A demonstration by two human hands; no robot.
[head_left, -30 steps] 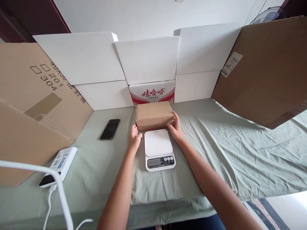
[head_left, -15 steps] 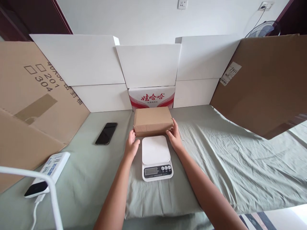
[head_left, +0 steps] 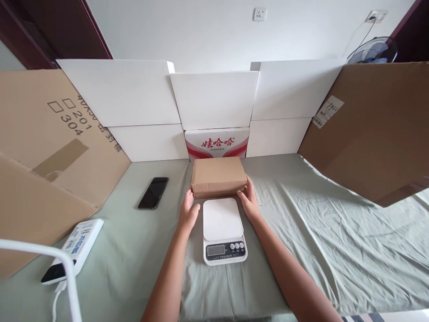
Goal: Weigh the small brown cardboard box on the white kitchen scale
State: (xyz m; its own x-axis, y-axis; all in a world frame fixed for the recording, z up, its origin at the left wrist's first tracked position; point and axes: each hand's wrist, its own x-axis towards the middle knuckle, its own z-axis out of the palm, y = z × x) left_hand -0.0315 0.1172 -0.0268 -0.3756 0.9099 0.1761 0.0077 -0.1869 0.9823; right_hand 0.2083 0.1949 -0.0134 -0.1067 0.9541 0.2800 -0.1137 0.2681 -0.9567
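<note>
A closed brown cardboard box (head_left: 218,175) lies on the cloth, just behind a white kitchen scale (head_left: 223,219). My left hand (head_left: 188,212) is at the box's left front corner, its fingers against the side and its thumb apart in front. On the opposite side, my right hand (head_left: 249,199) has its fingers along the right side and its thumb at the front lower corner. Between the two hands, the box is gripped from its sides. Nothing lies on the scale's plate, and its grey display looks blank. The tips of my left fingers are partly hidden by the box.
A black phone (head_left: 153,193) and a white power strip (head_left: 75,248) lie on the left, with a curved white tube (head_left: 62,255) nearer. Large cardboard panels (head_left: 372,134) flank both sides. A red-and-white carton (head_left: 217,144) and white boxes (head_left: 214,100) line the back.
The camera view has tilted up slightly, so everything appears lower and a little further right. My hands, the box and the scale keep nearly the same places relative to each other.
</note>
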